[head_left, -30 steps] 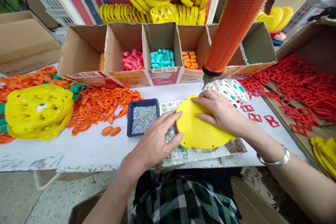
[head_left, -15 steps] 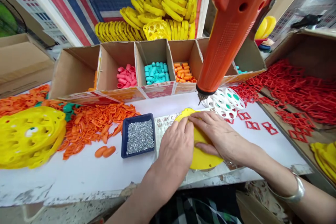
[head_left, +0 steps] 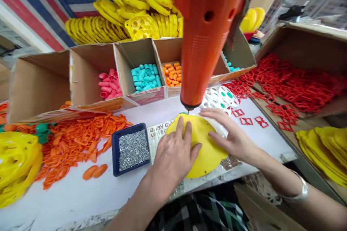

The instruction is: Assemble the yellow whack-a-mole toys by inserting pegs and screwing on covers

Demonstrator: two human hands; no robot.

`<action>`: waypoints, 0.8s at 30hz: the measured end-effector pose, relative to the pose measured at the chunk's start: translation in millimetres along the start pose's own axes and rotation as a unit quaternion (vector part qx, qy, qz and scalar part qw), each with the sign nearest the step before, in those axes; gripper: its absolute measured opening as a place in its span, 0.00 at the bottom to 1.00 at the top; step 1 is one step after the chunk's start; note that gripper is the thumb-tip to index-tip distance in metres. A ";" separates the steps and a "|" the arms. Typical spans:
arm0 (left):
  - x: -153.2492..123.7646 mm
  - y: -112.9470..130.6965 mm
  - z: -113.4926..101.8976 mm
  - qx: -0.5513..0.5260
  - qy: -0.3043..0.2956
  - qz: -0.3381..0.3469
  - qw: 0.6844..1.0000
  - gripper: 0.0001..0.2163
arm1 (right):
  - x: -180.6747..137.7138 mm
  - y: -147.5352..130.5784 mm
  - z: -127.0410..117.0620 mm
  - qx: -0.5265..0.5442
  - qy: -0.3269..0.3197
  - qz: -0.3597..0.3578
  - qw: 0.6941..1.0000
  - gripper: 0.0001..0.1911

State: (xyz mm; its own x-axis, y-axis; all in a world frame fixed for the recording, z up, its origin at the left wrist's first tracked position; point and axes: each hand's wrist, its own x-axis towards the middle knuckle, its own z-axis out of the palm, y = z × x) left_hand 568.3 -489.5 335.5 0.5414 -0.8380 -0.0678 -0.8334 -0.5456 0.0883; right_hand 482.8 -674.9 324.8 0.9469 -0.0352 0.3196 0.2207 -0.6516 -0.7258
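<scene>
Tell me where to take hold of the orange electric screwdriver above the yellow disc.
Probably wrap around the lower tapered barrel of the orange electric screwdriver, coming from the right. It stands nearly upright and narrows toward its tip, so a wraparound grip suits it. The left hand lies on the yellow plastic disc just below it, so the right hand seems the better one to use.

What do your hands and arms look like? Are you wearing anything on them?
The left hand and the right hand are bare, with no gloves or sleeves showing. A shiny silver bangle circles the right wrist, and none shows on the left wrist.
</scene>
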 end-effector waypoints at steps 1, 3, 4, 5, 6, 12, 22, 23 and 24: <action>0.5 -0.1 -1.0 -0.003 -0.004 0.002 1.000 0.30 | -7.3 2.1 -7.2 0.010 0.018 0.028 0.999 0.26; 1.4 0.2 -2.9 0.000 -0.009 0.003 1.000 0.33 | -23.6 4.8 -18.9 0.040 0.004 0.097 0.994 0.29; 1.9 0.7 -3.8 0.004 -0.012 0.003 1.000 0.34 | -31.1 5.1 -22.4 0.061 -0.019 0.130 0.989 0.31; 2.3 1.2 -4.6 0.009 -0.013 0.002 1.000 0.35 | -37.5 4.8 -24.2 0.084 -0.039 0.157 0.983 0.33; 2.8 1.8 -5.3 0.015 -0.015 -0.001 1.000 0.36 | -42.2 4.0 -24.5 0.102 -0.054 0.177 0.977 0.34; 4.2 4.6 -7.5 0.026 -0.042 -0.011 0.999 0.43 | -38.8 0.2 -17.9 0.119 -0.129 0.230 0.957 0.34; 4.8 8.5 -8.6 0.031 -0.030 -0.009 0.999 0.40 | -44.1 -1.2 -8.9 0.029 -0.060 0.181 0.981 0.35; 4.4 8.5 -8.5 0.032 -0.027 -0.007 0.999 0.39 | -46.9 -7.2 -8.0 -0.014 -0.023 0.149 0.988 0.34; 4.0 8.4 -8.3 0.034 -0.023 -0.004 0.999 0.38 | -50.0 -13.9 -6.9 -0.057 0.006 0.100 0.993 0.29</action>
State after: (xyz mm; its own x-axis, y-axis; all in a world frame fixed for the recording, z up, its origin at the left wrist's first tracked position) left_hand 564.5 -497.6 344.2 0.5438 -0.8315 -0.1136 -0.8356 -0.5490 0.0190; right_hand 430.8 -669.4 323.2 0.9660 -0.1810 0.1847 0.0005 -0.7128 -0.7013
